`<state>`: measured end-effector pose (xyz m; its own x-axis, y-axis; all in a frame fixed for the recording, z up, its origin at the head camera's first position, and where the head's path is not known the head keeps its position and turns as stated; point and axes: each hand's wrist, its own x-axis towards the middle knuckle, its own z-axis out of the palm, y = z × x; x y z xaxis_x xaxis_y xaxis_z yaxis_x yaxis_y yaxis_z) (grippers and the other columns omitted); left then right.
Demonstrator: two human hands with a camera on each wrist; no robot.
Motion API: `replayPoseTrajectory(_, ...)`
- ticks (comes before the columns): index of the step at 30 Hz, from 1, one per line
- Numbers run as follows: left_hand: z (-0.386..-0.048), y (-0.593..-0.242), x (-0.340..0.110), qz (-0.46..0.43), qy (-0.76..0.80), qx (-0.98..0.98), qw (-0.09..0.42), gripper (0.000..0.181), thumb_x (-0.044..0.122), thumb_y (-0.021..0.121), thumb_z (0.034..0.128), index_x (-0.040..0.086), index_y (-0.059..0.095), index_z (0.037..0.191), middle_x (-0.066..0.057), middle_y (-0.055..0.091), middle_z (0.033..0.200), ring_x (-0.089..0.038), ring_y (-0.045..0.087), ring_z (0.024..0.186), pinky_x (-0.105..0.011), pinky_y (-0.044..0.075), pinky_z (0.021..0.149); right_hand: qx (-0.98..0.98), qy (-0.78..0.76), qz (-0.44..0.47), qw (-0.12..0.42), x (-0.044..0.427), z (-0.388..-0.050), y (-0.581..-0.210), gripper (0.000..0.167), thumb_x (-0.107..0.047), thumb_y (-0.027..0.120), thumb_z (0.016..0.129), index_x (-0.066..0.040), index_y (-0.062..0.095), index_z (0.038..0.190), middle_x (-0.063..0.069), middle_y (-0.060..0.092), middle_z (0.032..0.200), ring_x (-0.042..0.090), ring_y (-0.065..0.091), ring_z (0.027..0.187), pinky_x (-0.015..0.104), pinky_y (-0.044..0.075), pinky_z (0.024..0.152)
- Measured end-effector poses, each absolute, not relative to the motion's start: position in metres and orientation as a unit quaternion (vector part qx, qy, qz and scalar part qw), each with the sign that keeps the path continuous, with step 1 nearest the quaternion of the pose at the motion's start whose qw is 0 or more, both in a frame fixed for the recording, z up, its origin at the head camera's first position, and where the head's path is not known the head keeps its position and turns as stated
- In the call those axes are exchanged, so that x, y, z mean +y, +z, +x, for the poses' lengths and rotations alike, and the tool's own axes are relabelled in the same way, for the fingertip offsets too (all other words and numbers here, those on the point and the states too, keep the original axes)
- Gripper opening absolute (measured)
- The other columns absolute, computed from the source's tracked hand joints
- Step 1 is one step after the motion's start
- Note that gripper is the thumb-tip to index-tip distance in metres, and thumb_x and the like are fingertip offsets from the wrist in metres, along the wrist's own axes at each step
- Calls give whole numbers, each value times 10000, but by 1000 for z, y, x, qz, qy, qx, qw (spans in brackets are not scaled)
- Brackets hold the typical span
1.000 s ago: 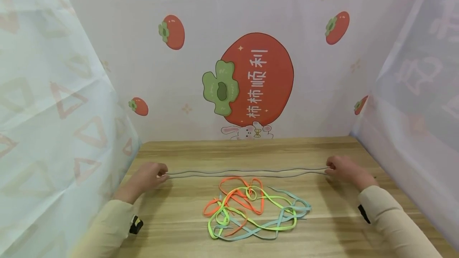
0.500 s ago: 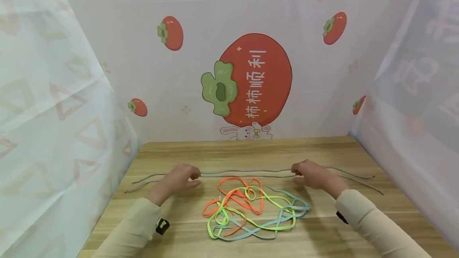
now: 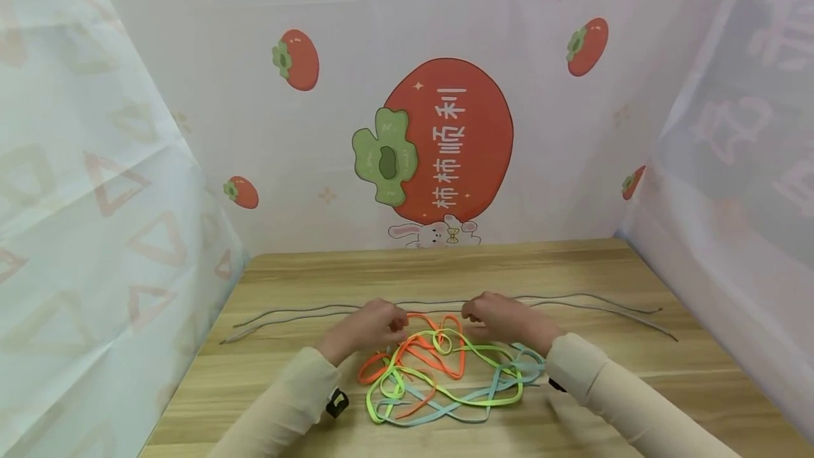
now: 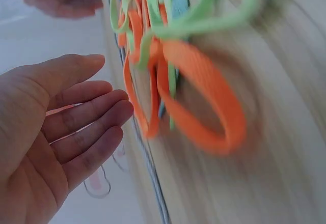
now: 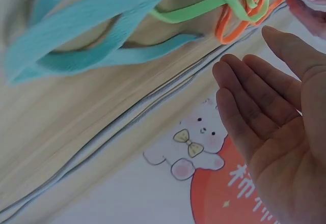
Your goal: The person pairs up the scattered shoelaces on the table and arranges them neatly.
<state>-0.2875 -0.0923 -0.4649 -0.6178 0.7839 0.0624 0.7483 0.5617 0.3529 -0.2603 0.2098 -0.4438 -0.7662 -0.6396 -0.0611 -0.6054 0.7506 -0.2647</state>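
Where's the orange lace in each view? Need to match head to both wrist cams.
Head: orange lace lower middle, between left and right picture edges.
Left wrist: runs from the top edge down to a big, partly blurred loop right of centre.
Right wrist: small, upper right, near the top edge.
Shared landmark: lime-green lace, tangled with the orange one in all three.

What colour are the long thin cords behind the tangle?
The long thin cords are grey; the left wrist view shows them best.
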Motion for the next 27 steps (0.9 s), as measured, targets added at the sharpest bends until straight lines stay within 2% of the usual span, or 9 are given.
replayPoseTrajectory(5,-289,-470,-74,432,184,881,58,108,173,750,997,85,791,1043,-6,783,968,-58,688,845,-243,592,793,921,-126,-363,67,192,-267,-450,74,-139,746,985,-67,763,995,-24,678,785,34,468,638,208,447,607)
replayPoseTrajectory(8,-290,-472,-67,429,204,877,72,119,183,752,998,92,789,1065,13,775,955,-28,658,812,-225,577,770,918,-137,-366,72,183,-269,-455,77,-113,759,965,-55,768,1013,-25,658,764,22,448,627,195,418,606)
replayPoseTrajectory(11,-290,-473,-62,421,233,872,93,116,192,745,1006,102,783,1068,22,777,949,-3,647,792,-205,568,757,915,-151,-365,80,177,-272,-460,40,-102,771,946,-68,757,962,-25,623,733,30,434,616,199,392,585)
replayPoseTrajectory(15,-291,-476,-56,408,269,865,115,96,183,736,1011,115,780,1063,39,778,947,9,663,790,-185,569,747,913,-162,-366,83,172,-275,-466,71,-98,769,957,-101,731,897,-41,651,763,15,466,634,186,424,598)
replayPoseTrajectory(20,-292,-484,-49,387,312,858,131,104,217,752,1004,146,774,1077,78,774,961,23,677,814,-172,573,755,908,-206,-354,84,173,-276,-469,86,-89,724,1003,-140,746,937,-50,703,814,2,546,672,186,506,651)
replayPoseTrajectory(24,-293,-488,-44,367,353,849,139,105,227,757,1001,179,749,1094,68,768,924,7,629,723,-173,535,683,901,-251,-349,67,175,-277,-462,122,-63,704,1011,-153,750,942,-37,710,823,34,556,677,207,515,657)
replayPoseTrajectory(27,-291,-491,-42,355,388,840,134,93,204,737,1014,164,751,1097,5,770,898,-65,603,661,-189,489,613,896,-265,-351,57,174,-277,-456,129,-52,694,1012,-153,750,953,-24,717,845,38,547,684,208,511,667)
